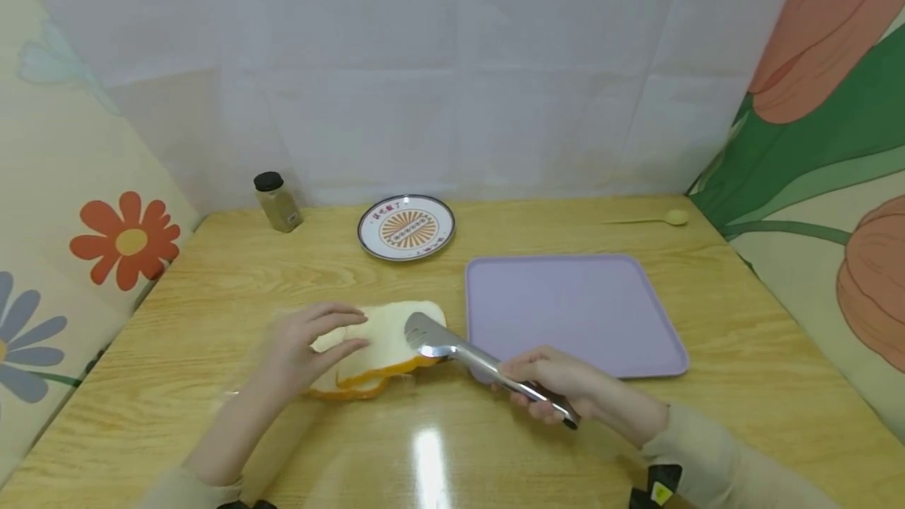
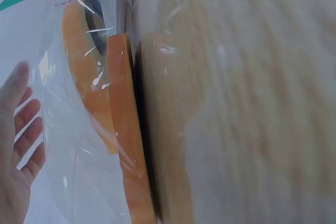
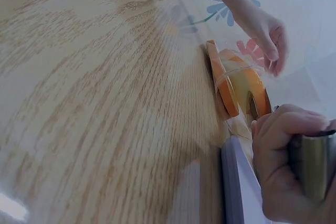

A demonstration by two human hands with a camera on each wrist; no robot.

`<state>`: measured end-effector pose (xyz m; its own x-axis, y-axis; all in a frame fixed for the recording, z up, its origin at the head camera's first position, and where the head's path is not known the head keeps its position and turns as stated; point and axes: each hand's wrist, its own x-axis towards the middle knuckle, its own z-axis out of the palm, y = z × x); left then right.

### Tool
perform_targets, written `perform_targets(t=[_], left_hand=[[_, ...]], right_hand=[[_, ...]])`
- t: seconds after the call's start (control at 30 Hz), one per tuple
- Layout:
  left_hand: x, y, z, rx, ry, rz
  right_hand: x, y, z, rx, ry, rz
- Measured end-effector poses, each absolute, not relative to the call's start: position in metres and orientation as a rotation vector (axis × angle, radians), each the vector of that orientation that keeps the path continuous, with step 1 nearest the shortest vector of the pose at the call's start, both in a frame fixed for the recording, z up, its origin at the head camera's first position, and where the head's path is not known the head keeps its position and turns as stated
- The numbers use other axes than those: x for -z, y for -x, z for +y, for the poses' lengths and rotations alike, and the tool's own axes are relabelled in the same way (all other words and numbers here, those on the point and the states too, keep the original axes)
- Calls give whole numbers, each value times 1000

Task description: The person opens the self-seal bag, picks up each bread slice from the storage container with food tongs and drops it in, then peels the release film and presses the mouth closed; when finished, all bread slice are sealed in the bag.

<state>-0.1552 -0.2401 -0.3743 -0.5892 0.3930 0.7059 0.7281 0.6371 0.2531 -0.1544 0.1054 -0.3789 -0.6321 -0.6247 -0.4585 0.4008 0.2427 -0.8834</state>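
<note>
Two slices of bread with orange-brown crusts overlap on the table inside a clear plastic bag (image 2: 68, 145). The upper slice (image 1: 389, 328) is tilted up off the lower slice (image 1: 349, 393), as the left wrist view shows. My right hand (image 1: 547, 383) grips metal tongs (image 1: 475, 354) by the handle. One flat tong head lies over the upper slice's right end, reaching in at the bag's mouth. My left hand (image 1: 300, 348) hovers at the left end of the bread, thumb and fingers spread apart, with nothing held. In the left wrist view it stands beside the bag.
Right of the bread lies a lavender tray (image 1: 566, 313), close to the tongs. Behind the bread is a round patterned plate (image 1: 408, 228). A black-lidded jar (image 1: 279, 204) stands at the back left, and a yellow spoon (image 1: 676, 217) lies at the back right near the wall cloth.
</note>
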Motion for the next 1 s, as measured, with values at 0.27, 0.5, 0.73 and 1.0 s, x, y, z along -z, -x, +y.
perform_targets(t=[0.27,0.5,0.73,1.0], left_hand=[[373,138,-243,277,1003,-2437],[372,131,-237,177,990,-2434],[372,128,-232,277,1039,-2348],[374,123,-220,290,1002,-2332]], right_hand=[[379,156,106,1518,224,1655],[380,154,104,1512,231,1649],[381,151,103,1536,199,1649],[381,142,95,1593,165,1617]])
